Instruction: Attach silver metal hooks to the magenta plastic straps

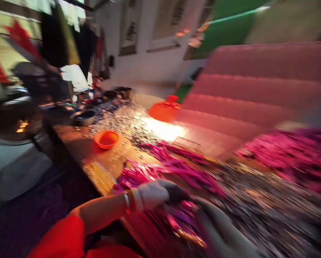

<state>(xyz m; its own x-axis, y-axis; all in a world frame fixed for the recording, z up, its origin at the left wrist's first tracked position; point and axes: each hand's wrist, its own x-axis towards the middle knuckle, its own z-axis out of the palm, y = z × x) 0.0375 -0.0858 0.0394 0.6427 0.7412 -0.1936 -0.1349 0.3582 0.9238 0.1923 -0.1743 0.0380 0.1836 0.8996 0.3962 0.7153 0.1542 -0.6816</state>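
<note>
My left hand [160, 193], in a pale glove with dark fingertips, reaches over the table at the lower middle. My right hand [214, 218], also gloved and badly blurred, is just right of it. The fingertips of both come close together above a bundle of pink and purple strips [185, 218] with gold-coloured ends. What each hand grips is too smeared to tell. More pink strips [173, 165] lie on the table just beyond my hands.
An orange bowl [106, 139] stands left of a heap of small metal pieces [122, 114]. An orange lamp [165, 109] shines behind, beside a pink padded panel [246, 96]. Dark thin pieces [268, 200] and a pink pile [289, 154] lie at the right.
</note>
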